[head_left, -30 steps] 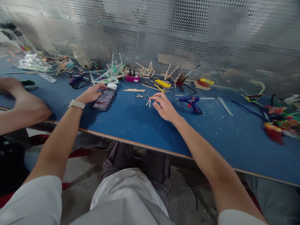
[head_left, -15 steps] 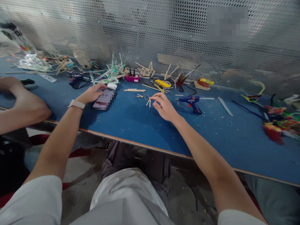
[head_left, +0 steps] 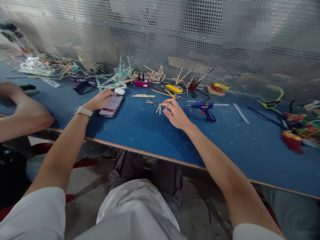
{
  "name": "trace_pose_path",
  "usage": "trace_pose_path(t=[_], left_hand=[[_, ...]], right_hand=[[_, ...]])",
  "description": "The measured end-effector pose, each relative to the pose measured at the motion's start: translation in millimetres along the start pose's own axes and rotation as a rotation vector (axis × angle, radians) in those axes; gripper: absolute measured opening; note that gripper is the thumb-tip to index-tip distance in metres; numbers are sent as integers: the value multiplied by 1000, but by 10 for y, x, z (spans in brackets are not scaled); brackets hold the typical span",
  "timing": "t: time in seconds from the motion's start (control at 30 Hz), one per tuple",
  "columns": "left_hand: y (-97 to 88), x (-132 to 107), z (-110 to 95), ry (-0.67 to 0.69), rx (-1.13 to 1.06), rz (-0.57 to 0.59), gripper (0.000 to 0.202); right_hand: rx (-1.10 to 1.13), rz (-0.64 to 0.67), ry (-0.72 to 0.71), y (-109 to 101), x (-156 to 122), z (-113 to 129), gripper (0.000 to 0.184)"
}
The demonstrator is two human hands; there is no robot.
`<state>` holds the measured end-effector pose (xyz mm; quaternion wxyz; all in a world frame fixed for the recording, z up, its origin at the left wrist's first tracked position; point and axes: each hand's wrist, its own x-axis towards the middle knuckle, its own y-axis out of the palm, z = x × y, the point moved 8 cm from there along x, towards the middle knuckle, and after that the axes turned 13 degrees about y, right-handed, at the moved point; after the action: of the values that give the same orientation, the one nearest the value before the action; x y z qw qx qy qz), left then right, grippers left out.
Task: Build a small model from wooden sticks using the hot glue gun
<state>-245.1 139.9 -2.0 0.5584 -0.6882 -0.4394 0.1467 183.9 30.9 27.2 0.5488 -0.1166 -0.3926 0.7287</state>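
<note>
A phone (head_left: 110, 108) with a lit, blurred-out screen lies on the blue table, and the stretched fingers of my left hand (head_left: 100, 100) rest over its upper part. Just past those fingertips is a small white rounded case (head_left: 119, 91). My right hand (head_left: 175, 114) is held low above the table with its fingers apart. Two short wooden sticks (head_left: 158, 110) lie at its fingertips, forming a narrow angle; whether the fingers touch them I cannot tell. Beside them is a thin clear piece (head_left: 155, 102). Right of this hand a blue glue gun (head_left: 205, 109) lies with a glue stick in its back.
A yellow cutter (head_left: 174, 88), a pink power outlet (head_left: 141, 83) and loose wooden sticks (head_left: 143, 96) lie farther back. Stick frames (head_left: 157, 73) stand by the perforated metal wall. At left, another person's arm (head_left: 27, 113) rests on the table; colourful yarn (head_left: 297, 131) lies right.
My left hand has shifted slightly to the right, its fingers reaching farther over the phone's top. My right hand and the sticks stay in place.
</note>
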Motion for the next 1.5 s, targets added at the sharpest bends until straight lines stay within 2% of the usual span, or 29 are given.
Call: trace_pose_path(t=[0.17,0.33,0.5,0.67,0.87,1.17,1.27,1.43,1.5], left_hand=[[-14,-12,-2,-42,-4,-24,63],[-38,-8,-103,-46,34,31,63],[-72,-21,-83,-116,-7,4,52],[-93,-27,-155,-51,-18,-11,46],[-123,-98,-134,-208,-87,-43,49],[-115,-76,-147,-214,-77,-44,45],[-152,-53,-245,-185,-6,-57,44],[-380,23,-569,-109,146,-235,35],[-399,91,-670,-68,207,-184,34]], right_hand=[[14,-7,5,-5,3,-19,74],[11,-5,7,2,3,-19,75],[11,-6,3,-1,0,-5,75],[14,-7,3,-6,-1,5,76],[16,10,5,0,-3,3,77],[18,0,-3,-6,-2,-3,73],[2,-3,-8,-4,-3,2,73],[-14,-14,4,0,-2,-11,67],[-9,-33,7,-11,-1,-22,65]])
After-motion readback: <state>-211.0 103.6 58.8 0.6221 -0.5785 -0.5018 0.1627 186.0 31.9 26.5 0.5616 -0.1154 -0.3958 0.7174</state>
